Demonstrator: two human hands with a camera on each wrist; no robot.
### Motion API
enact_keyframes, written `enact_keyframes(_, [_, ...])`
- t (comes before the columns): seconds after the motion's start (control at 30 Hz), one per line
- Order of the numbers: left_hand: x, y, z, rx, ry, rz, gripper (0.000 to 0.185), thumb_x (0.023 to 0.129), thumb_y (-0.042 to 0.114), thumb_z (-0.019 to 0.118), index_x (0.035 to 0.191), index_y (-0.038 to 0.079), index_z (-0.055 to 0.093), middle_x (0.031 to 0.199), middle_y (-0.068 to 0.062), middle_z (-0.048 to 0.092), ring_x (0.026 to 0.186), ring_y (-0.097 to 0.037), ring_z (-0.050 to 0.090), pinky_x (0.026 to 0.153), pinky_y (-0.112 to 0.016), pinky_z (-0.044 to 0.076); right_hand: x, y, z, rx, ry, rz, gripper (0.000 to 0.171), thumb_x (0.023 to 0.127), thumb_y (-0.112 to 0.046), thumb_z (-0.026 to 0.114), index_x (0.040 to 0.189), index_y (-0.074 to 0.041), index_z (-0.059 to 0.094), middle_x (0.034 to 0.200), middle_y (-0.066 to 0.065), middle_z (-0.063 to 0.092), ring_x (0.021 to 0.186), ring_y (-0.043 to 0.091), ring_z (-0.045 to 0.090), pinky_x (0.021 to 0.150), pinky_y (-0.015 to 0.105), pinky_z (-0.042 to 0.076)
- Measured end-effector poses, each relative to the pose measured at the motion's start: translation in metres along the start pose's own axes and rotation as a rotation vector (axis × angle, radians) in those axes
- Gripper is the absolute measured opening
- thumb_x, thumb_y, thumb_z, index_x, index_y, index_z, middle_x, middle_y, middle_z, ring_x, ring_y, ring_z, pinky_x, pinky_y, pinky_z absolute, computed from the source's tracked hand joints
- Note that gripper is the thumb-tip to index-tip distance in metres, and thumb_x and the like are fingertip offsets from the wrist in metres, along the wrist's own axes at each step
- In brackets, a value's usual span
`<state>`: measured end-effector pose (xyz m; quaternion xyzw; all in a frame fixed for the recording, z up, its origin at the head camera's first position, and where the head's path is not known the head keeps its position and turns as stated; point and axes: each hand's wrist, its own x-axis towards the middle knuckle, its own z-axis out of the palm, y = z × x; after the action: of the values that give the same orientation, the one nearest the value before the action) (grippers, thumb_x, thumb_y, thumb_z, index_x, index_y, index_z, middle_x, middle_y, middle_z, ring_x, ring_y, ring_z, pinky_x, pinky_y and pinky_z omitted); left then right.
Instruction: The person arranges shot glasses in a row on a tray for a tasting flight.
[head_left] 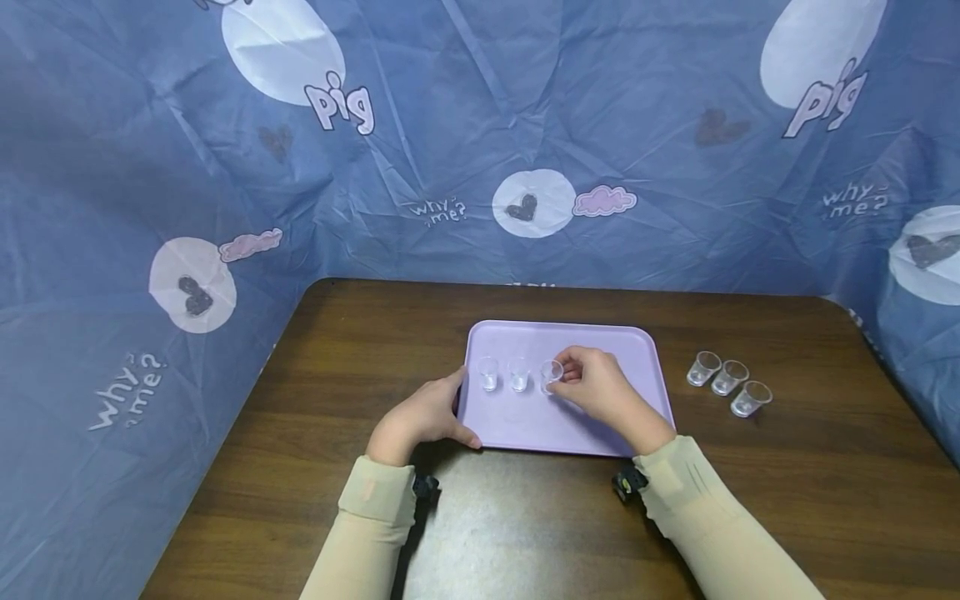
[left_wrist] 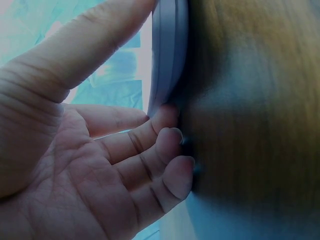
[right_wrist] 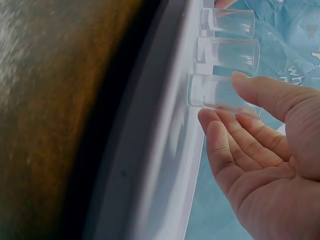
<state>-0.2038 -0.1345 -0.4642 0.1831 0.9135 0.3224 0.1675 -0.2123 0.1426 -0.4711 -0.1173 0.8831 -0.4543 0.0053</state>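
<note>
Right fingers (right_wrist: 220, 142): pinching cup (right_wrist: 215, 91), tray (head_left: 517, 425) beneath | left fingers (left_wrist: 177, 175): apart, at tray edge | two cups (head_left: 519, 377): left of right fingers | risk: sideways drift of pinch could knock nearest cup over

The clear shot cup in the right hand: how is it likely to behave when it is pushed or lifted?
The clear shot cup is probably stiff: its wall shows no dent in the right hand. Its smooth, shiny side may feel slippery. Pushed near the rim, it could tip, as the base looks narrower.
</note>
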Motion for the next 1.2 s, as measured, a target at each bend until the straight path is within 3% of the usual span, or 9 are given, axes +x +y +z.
enact_keyframes(0.27, [0.001, -0.002, 0.0, -0.008, 0.0, 0.011, 0.119, 0.059, 0.018, 0.102, 0.156, 0.003, 0.034, 0.128, -0.018, 0.062, 0.111, -0.027, 0.059, 0.099, -0.044, 0.045, 0.002, 0.001, -0.001, -0.008, -0.016, 0.017, 0.025, 0.08, -0.001, 0.084, 0.1, 0.004, 0.07, 0.087, 0.007, 0.07, 0.083, 0.021, 0.068, 0.07, 0.032, 0.056])
enact_keyframes(0.6, [0.001, -0.003, 0.001, -0.006, 0.003, 0.017, 0.12, 0.058, 0.019, 0.102, 0.156, 0.001, 0.034, 0.129, -0.019, 0.062, 0.112, -0.028, 0.059, 0.1, -0.044, 0.045, -0.001, 0.0, -0.006, -0.001, -0.034, -0.001, 0.033, 0.08, 0.001, 0.082, 0.108, 0.011, 0.068, 0.093, 0.015, 0.072, 0.087, 0.027, 0.07, 0.077, 0.036, 0.057])
enact_keyframes(1.0, [0.001, -0.002, 0.001, -0.014, 0.01, 0.031, 0.111, 0.058, 0.018, 0.102, 0.15, 0.002, 0.042, 0.122, -0.014, 0.065, 0.108, -0.026, 0.06, 0.097, -0.044, 0.046, -0.015, -0.003, -0.035, 0.001, 0.004, -0.003, 0.037, 0.085, 0.0, 0.079, 0.117, 0.013, 0.065, 0.108, 0.025, 0.069, 0.096, 0.033, 0.07, 0.084, 0.04, 0.056])
enact_keyframes(1.2, [0.001, -0.002, 0.001, -0.013, 0.01, 0.031, 0.109, 0.058, 0.018, 0.102, 0.149, 0.002, 0.043, 0.123, -0.014, 0.064, 0.109, -0.027, 0.06, 0.098, -0.044, 0.045, -0.021, -0.004, -0.049, -0.028, 0.059, -0.01, 0.035, 0.085, -0.001, 0.081, 0.115, 0.01, 0.067, 0.107, 0.023, 0.07, 0.095, 0.031, 0.07, 0.082, 0.038, 0.056])
